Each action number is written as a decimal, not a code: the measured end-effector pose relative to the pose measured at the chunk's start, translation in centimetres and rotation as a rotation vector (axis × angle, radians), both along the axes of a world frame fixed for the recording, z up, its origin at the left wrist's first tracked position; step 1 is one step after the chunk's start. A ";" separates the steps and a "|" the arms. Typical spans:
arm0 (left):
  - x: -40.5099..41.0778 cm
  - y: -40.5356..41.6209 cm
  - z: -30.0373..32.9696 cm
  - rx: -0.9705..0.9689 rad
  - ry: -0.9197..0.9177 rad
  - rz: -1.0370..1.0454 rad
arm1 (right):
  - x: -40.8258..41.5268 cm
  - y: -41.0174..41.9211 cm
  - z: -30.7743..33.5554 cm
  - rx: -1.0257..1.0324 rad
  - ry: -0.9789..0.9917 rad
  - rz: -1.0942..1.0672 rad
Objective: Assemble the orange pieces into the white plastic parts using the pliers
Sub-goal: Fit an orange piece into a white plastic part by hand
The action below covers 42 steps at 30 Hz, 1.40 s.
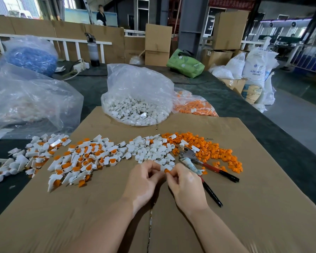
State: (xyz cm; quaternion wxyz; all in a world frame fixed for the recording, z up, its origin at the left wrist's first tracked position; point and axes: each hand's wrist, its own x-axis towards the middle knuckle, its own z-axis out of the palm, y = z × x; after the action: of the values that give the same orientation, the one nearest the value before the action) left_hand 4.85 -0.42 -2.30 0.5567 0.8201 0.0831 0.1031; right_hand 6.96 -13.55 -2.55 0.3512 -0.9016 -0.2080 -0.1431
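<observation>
- Left hand (pixel 144 177) pinches a white part (pixel 165 167); right hand (pixel 183 181) pinches an orange piece (pixel 167 171) against it. Both sit just above the cardboard (pixel 263 207) on the worktop (pixel 244 106).
- The step looks like seating the orange piece by finger before any squeeze.
- To do it well: line the piece square with the part's socket, keep the left pinch off the opening, push until it holds on its own.
- The pliers (pixel 206 166) lie untouched just right of the right hand, handles apart and pointing toward the person, an easy reach for the press.
- Loose white parts (pixel 151 150) and loose orange pieces (pixel 213 148) lie beyond the hands; finished pieces (pixel 80 161) spread to the left. Drop the done one there, clear of the loose stock.
- A white-parts bag (pixel 135 99) and an orange bag (pixel 193 105) stand behind.
- Readable writing: "ABS RESIN" on a white sack (pixel 255 68) at right. Small print on the cardboard near the orange pile is too faint to read; the red banner at top is not legible.
</observation>
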 end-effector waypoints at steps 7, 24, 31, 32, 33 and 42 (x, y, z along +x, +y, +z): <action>-0.3 0.0 0.1 0.062 -0.023 -0.014 | -0.1 -0.2 0.1 0.089 0.107 0.029; -0.1 0.4 0.6 -0.196 -0.005 0.017 | 0.1 -0.4 -0.1 0.315 0.105 0.045; -0.4 0.2 0.7 -0.223 -0.021 -0.041 | 0.0 -0.3 0.2 0.264 -0.053 0.074; -0.4 0.2 0.7 -0.219 -0.023 -0.046 | 0.0 -0.3 0.2 0.254 -0.054 0.078; -0.4 0.2 0.7 -0.208 -0.025 -0.048 | 0.0 -0.3 0.2 0.247 -0.052 0.082; -0.3 0.3 0.6 -0.150 -0.037 -0.050 | 0.0 -0.3 0.4 0.261 -0.033 0.110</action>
State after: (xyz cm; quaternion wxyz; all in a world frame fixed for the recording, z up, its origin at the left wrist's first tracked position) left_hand 4.55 -0.14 -1.73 0.6205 0.7758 0.0600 0.0976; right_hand 6.93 -13.86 -2.11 0.4692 -0.8331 -0.2423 -0.1645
